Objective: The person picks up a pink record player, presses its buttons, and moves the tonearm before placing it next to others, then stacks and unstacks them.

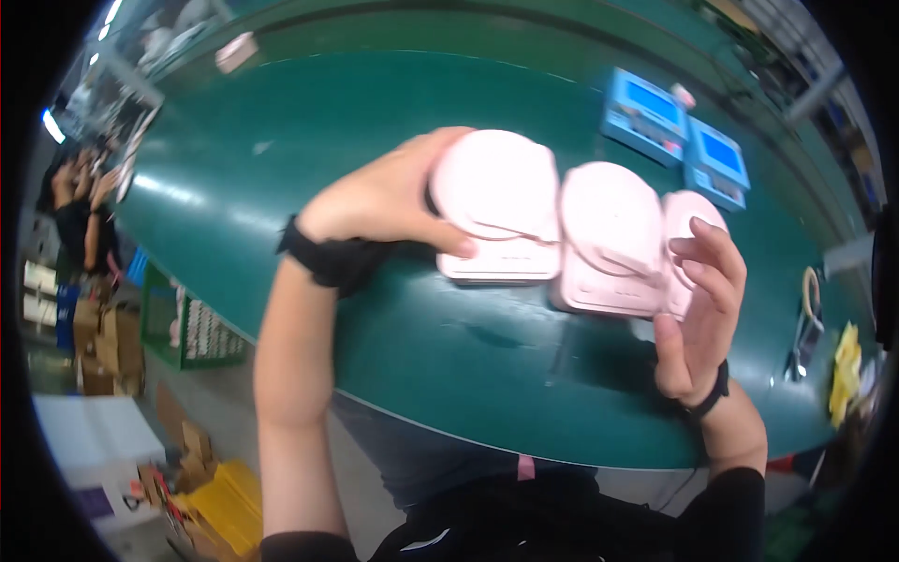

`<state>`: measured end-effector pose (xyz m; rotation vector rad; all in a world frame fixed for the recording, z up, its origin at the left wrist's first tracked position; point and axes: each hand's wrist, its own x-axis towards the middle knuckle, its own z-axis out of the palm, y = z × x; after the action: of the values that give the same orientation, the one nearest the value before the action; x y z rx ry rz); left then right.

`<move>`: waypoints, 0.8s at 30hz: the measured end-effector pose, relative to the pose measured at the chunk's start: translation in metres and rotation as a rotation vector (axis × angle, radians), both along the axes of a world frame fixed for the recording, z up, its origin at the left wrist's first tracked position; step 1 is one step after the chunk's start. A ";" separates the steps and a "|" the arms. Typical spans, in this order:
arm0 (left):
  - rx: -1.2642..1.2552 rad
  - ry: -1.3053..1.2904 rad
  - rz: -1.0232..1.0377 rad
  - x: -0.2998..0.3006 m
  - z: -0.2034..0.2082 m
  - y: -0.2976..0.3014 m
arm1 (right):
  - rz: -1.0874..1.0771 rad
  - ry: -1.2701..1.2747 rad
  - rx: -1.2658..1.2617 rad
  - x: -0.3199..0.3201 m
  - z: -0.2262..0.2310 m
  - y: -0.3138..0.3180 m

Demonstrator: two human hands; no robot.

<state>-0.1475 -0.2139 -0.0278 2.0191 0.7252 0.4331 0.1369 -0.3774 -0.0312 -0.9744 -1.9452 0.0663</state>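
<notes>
Three pale pink devices, each with a round disc top over a rounded rectangular base, stand side by side on the green table. My left hand is wrapped round the left pink device, its thumb on the front of the base. The middle pink device sits between the other two, close against them. At the right pink device my right hand has its fingers curled over the side and its thumb by the front corner. That hand hides part of the right device. Black bands circle both wrists.
Two blue boxy instruments with screens stand at the back right of the green table. A small pink block lies at the far left. Yellow cloth is at the right edge. Another person works at far left.
</notes>
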 end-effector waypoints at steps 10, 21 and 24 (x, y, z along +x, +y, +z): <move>-0.098 -0.118 0.053 0.017 0.004 0.001 | 0.013 0.034 -0.028 0.012 0.003 -0.005; 0.137 0.044 -0.015 0.005 -0.006 0.000 | -0.145 -0.532 -0.244 -0.036 0.017 -0.011; 0.114 0.088 0.046 0.004 -0.002 -0.005 | -0.181 -0.586 -0.254 -0.033 0.007 -0.010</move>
<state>-0.1438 -0.2187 -0.0303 2.1427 0.8190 0.4224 0.1041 -0.3872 -0.0240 -1.4566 -2.4040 -0.0881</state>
